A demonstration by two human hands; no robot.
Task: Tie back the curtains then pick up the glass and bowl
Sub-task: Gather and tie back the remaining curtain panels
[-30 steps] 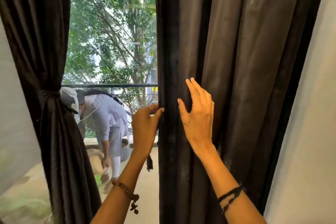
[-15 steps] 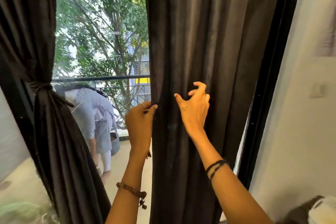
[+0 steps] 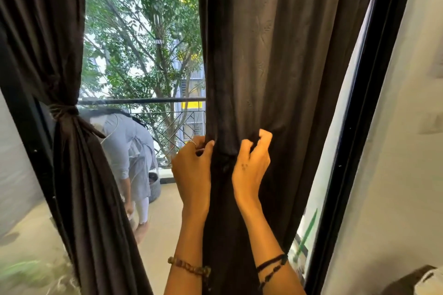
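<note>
The dark right curtain (image 3: 275,60) hangs in front of me, bunched at waist height. My left hand (image 3: 191,167) grips its left edge, fingers curled round the fabric. My right hand (image 3: 251,163) grips a fold of the same curtain from the right, fingers dug into the cloth. The two hands squeeze the curtain into a narrow bundle between them. The left curtain (image 3: 60,43) is gathered and bound by a tie (image 3: 63,112) at the left. No glass or bowl is in view.
A black door frame (image 3: 359,127) runs down the right, with a white wall (image 3: 395,175) beyond it. Outside, a person (image 3: 129,151) bends over on the balcony floor behind a metal railing (image 3: 143,100). Trees fill the background.
My right hand went from flat on the curtain to curled round a fold. Both hands drew the fabric together, and a gap of light opened by the door frame.
</note>
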